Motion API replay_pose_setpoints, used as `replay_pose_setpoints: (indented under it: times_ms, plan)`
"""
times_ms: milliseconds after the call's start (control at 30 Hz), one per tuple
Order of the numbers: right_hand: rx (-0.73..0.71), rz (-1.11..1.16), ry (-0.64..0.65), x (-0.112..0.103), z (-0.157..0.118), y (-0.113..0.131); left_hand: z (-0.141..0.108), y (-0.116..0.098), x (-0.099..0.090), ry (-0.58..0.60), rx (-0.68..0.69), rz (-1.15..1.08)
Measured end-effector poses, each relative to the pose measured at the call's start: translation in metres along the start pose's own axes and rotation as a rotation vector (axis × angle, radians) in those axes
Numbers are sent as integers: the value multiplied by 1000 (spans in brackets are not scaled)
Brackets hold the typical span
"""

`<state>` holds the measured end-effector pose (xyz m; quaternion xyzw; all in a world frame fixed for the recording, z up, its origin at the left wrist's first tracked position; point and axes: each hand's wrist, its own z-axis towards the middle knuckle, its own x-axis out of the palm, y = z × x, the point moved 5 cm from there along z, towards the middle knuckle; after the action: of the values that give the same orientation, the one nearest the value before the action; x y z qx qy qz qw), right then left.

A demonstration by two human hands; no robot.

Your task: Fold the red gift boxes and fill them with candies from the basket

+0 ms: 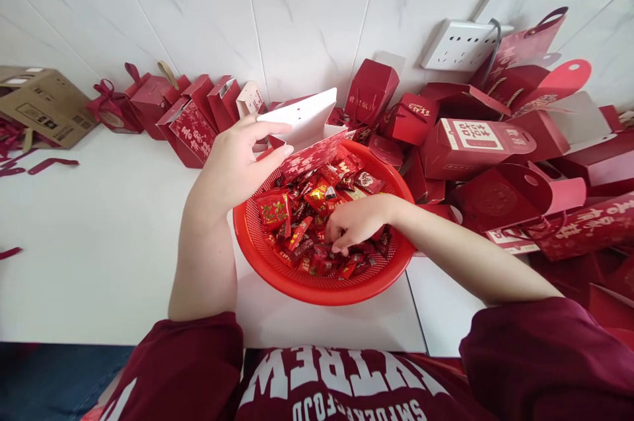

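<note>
A red plastic basket (323,295) on the white table holds many candies in red wrappers (300,232). Over its back rim, a red patterned paper gift box (314,155) is tilted with its white-lined top open. My left hand (238,160) is closed on the left side of this box, thumb at the near edge and fingers at the back. Down among the candies, my right hand (359,223) has its fingers curled together. What lies between those fingertips is hidden. The inside bottom of the box cannot be seen.
Folded red gift boxes (185,133) stand along the tiled wall at the left. Many more red boxes (468,147) crowd the right side. A white power strip (458,44) leans on the wall. At the far left are a cardboard carton (52,104) and red ribbon pieces (52,163).
</note>
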<state>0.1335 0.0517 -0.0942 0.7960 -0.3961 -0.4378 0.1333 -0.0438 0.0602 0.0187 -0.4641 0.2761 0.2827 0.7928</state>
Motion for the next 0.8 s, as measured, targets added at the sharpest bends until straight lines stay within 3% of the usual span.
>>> replay_pose_setpoints:
  times_ms: [100,267,400,567,667,800]
  plan:
    - [65,-15,75,-8,2,2,0,1,-2,-5,-13,-2]
    - [251,-217,-39,-23,20,2,0,3,-3,-1,-7,-7]
    - [332,-371,-115,-15,37,3,0,6,-3,10,-15,-16]
    - [261,-490,-176,1,45,3,1,8,-4,13,-23,12]
    - [199,-485,-165,0,45,-1,2,7,-3,13,-18,11]
    - [164,-235,-141,-8,44,-7,1,5,-1,21,-6,4]
